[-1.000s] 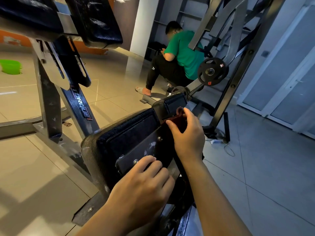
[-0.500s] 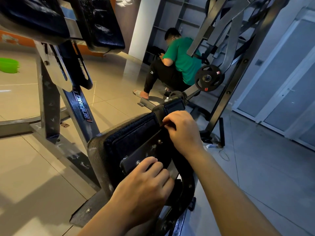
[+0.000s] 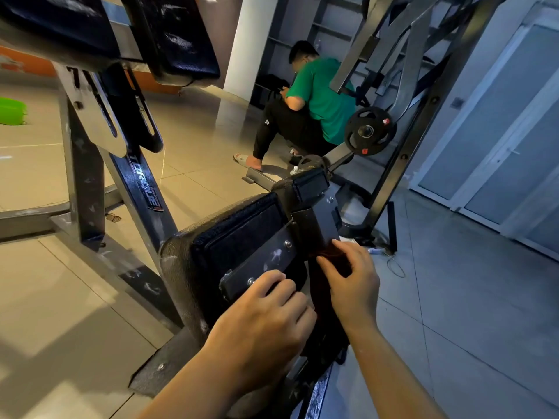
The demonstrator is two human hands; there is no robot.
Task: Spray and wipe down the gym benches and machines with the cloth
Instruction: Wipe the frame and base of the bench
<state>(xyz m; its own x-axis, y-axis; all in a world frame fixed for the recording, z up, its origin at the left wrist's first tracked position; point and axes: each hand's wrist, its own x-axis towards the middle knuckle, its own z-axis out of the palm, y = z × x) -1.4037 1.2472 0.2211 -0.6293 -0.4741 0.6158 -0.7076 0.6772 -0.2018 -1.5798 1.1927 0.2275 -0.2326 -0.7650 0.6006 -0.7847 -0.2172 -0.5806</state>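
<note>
We see the left hand (image 3: 266, 322) resting on the near end of a black padded machine seat (image 3: 239, 237), its fingers (image 3: 272, 282) curled over the scuffed metal bracket (image 3: 266, 261) bolted to the pad's underside. The right hand (image 3: 354, 282) sits just beside it, on the right of that bracket, fingers bent and pinching a dark red cloth (image 3: 335, 258) against the metal post (image 3: 317, 225) below the seat; only a small fold of cloth shows between the fingers, the rest hidden under the palm. The seat belongs to a grey steel machine frame (image 3: 87, 182) standing on the tiled floor (image 3: 60, 297). Well beyond, a person in a green shirt (image 3: 320, 95) crouches near a weight plate (image 3: 369, 131). A green basin (image 3: 12, 110) lies at the floor's far left edge.
</note>
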